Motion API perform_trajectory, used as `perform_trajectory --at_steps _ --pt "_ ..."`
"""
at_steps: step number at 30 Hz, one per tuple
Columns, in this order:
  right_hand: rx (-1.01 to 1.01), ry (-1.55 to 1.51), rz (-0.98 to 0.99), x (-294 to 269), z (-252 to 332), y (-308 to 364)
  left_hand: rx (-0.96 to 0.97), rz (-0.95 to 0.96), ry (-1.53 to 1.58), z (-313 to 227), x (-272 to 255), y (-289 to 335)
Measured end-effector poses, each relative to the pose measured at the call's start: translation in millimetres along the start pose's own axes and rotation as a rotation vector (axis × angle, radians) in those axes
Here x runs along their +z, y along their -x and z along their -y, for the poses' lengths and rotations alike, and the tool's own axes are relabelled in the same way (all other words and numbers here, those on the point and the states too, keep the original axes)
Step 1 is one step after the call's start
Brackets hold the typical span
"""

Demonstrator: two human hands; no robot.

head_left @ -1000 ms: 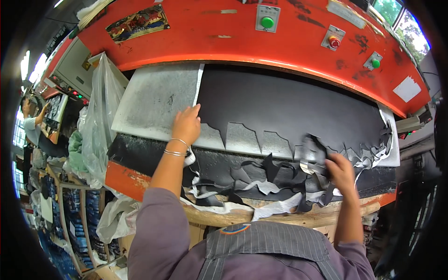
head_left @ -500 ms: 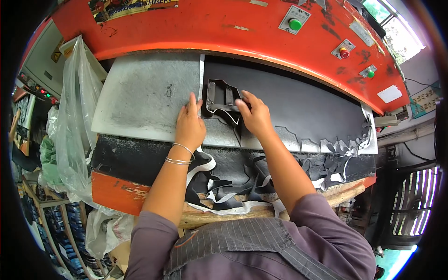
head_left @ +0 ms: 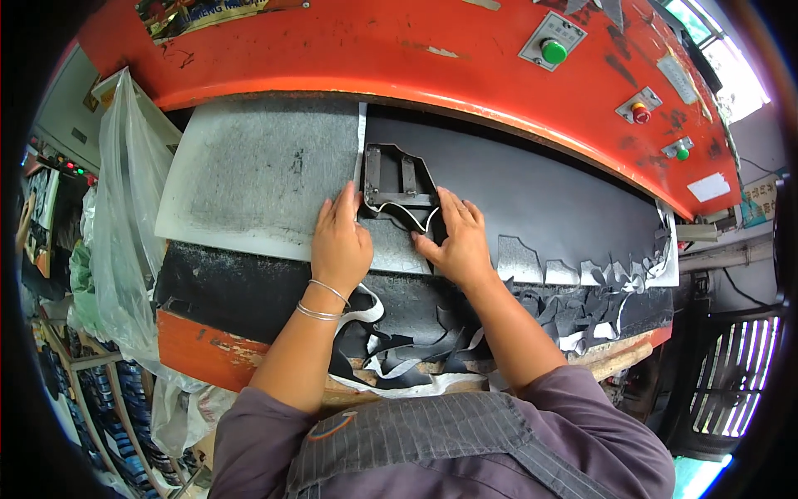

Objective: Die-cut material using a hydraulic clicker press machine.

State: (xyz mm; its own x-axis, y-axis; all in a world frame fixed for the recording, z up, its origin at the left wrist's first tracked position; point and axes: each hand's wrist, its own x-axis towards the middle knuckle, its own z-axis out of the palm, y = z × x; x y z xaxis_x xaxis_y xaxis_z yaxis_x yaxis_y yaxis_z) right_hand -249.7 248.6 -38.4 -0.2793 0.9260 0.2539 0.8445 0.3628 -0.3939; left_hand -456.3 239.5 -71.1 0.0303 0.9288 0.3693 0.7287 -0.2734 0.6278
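A dark metal cutting die with crossbars lies on a black sheet with a white underside, near the sheet's left edge. My left hand, with bangles at the wrist, lies open on the pale cutting board, its fingertips by the die's lower left side. My right hand is open at the die's lower right corner, thumb apart from the fingers. Its fingertips are at the die's edge; whether they press on it I cannot tell. Below the die the sheet's edge is cut away in a curve.
An orange press beam spans the far side, carrying a green button and a red knob. Cut scraps hang over the near ledge. Clear plastic sheeting hangs at left; a wooden pole runs along the front.
My right hand has moved from the die's upper right side down to its lower right corner, with the thumb now below it. My left hand stays beside the die. The view has shifted slightly.
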Motion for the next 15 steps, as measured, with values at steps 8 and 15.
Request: perform_trajectory --at_steps 8,15 --pt "-0.023 0.034 -0.042 -0.7 -0.9 4.6 0.016 0.014 -0.059 -11.0 -2.5 0.3" --pt "-0.001 -0.077 -0.031 -31.7 -6.7 17.7 -0.164 0.020 0.205 -29.4 -12.8 -3.6"
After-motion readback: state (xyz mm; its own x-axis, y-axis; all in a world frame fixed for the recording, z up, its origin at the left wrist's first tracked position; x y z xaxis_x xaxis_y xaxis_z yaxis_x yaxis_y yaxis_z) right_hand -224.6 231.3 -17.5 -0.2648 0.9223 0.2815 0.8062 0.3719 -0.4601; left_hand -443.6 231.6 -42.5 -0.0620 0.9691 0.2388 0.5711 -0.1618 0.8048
